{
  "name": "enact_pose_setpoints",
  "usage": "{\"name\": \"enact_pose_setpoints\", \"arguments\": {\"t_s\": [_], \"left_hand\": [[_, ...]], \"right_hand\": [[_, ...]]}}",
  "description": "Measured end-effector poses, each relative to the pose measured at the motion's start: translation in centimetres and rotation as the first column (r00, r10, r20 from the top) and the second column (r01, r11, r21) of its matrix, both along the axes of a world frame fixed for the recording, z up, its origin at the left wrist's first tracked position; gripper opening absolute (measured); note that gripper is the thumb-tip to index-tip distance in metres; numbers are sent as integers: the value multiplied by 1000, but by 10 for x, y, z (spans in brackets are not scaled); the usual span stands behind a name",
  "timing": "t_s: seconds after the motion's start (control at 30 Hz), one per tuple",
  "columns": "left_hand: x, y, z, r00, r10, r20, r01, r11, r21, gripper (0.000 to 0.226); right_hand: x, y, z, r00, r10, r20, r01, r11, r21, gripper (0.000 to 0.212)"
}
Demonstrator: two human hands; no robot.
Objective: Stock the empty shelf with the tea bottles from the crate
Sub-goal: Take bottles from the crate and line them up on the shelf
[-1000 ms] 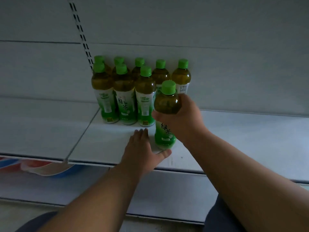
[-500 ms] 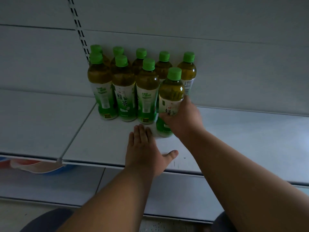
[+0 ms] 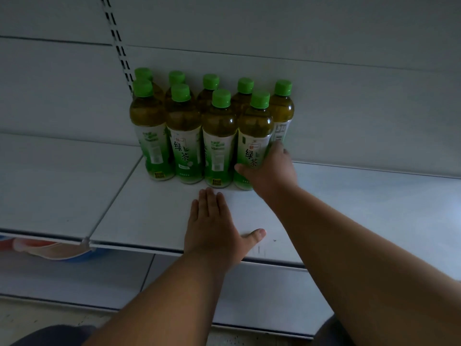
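Note:
Several green-capped tea bottles stand in two rows on the white shelf [image 3: 349,203], against the back wall beside the slotted upright. The rightmost bottle of the front row [image 3: 254,131] stands on the shelf, touching its neighbour [image 3: 219,136]. My right hand [image 3: 270,171] wraps around that bottle's lower label from the right side. My left hand [image 3: 212,228] lies flat, palm down, on the shelf near its front edge, fingers together and thumb spread, holding nothing. The crate is out of view.
A slotted metal upright [image 3: 119,46] runs up the back wall left of the bottles. A neighbouring shelf panel [image 3: 50,186] adjoins on the left. Below its edge a red, white and blue object [image 3: 50,248] shows. A lower shelf [image 3: 249,295] lies underneath.
My right hand carried the bottle away from me and set it down at the right end of the front row. My left hand stayed flat on the shelf.

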State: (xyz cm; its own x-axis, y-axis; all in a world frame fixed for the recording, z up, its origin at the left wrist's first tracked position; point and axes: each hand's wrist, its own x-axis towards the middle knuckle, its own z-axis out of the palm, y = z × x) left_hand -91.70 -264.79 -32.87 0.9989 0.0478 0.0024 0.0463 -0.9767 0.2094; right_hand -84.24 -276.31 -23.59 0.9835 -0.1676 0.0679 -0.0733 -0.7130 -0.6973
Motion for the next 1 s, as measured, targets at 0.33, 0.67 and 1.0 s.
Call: {"name": "enact_pose_setpoints", "arguments": {"t_s": [0.33,0.67,1.0], "left_hand": [[-41,44,31,995,15,95,4,980,-198,98],[-245,190,96,862,422,281,-408,906,-111,68],[-431,215,100,559,791,248,-806,589,-62,79]], "right_hand": [[-82,5,8,930,351,107,-310,908,-283,77],[-184,153,51,594,805,-2,-665,489,-564,62],[-321,270,60,103,994,-27,-831,71,-552,62]]}}
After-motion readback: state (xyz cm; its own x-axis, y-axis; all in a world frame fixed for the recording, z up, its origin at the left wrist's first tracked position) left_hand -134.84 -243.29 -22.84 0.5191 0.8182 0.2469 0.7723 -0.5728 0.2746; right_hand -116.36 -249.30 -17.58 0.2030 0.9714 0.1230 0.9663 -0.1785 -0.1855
